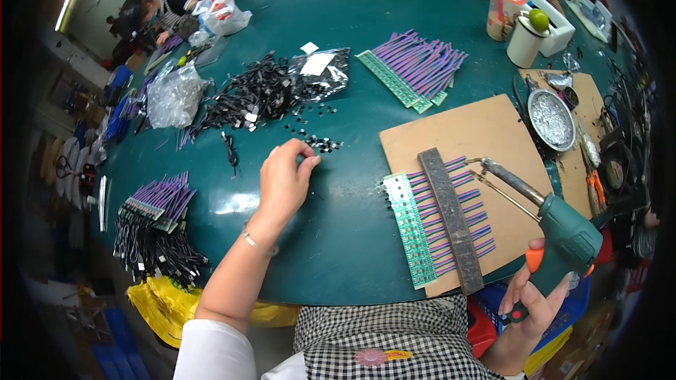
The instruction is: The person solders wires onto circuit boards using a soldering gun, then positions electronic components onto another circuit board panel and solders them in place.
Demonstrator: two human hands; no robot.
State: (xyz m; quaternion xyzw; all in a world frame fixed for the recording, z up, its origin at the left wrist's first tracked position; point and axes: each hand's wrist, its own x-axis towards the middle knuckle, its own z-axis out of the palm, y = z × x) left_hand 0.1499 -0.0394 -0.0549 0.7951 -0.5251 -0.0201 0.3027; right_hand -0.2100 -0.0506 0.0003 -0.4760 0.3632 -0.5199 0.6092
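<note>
Right hand (539,301) wrapped round soldering gun (572,233), left hand (285,174) half-curled, contents unclear; if my aim drifts, tip (474,160) could scorch purple wires (481,231).

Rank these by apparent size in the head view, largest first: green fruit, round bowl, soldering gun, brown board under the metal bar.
1. Brown board
2. Soldering gun, though being held up nearer the camera may enlarge it
3. Round bowl
4. Green fruit

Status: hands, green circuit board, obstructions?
Right hand gripping green soldering gun. Left hand beside small black parts. Green circuit board uncovered; dark flat bar lies across its purple wires.
</note>
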